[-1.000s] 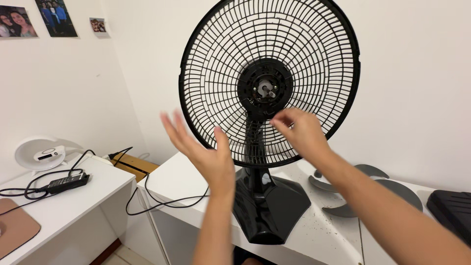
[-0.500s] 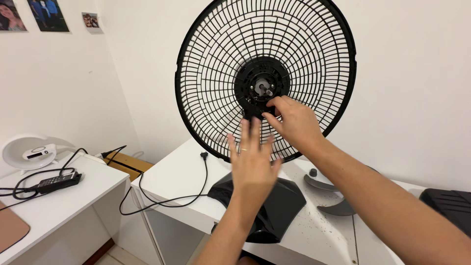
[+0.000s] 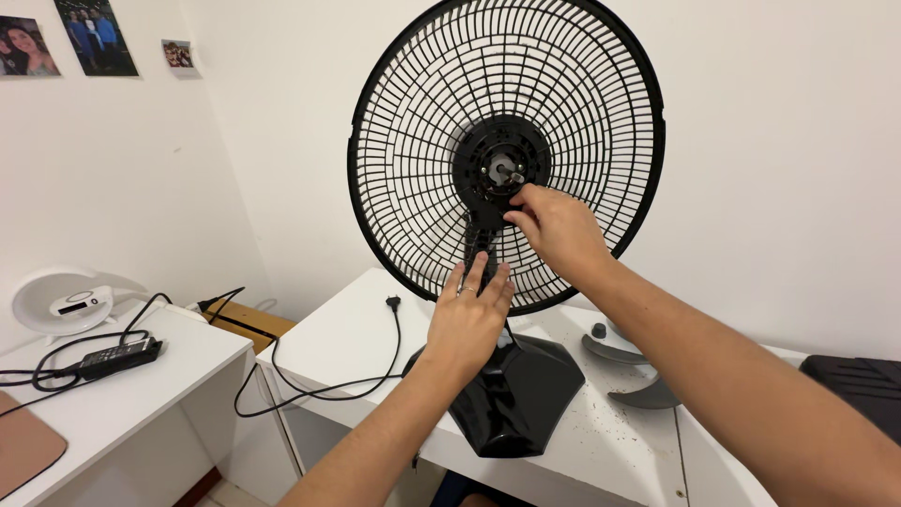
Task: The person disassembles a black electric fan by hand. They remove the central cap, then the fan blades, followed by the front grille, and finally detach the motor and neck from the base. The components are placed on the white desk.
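A black table fan stands on a white table (image 3: 357, 324), with only its rear grille (image 3: 572, 103) mounted and the bare motor hub (image 3: 500, 169) showing in the middle. My right hand (image 3: 558, 230) has its fingertips pinched on the lower right of the hub's ring. My left hand (image 3: 469, 314) is flat, fingers together, against the fan's neck just above the black base (image 3: 526, 399).
The fan's black cord and plug (image 3: 394, 302) trail over the table's left edge. Grey fan blades (image 3: 638, 376) lie right of the base, a black object (image 3: 859, 376) at far right. A second white table at left holds a white round device (image 3: 66, 302) and a power adapter (image 3: 117, 357).
My left hand has dropped from open in the air to rest on the fan's neck. My right hand has stayed at the hub. The view has shifted slightly closer.
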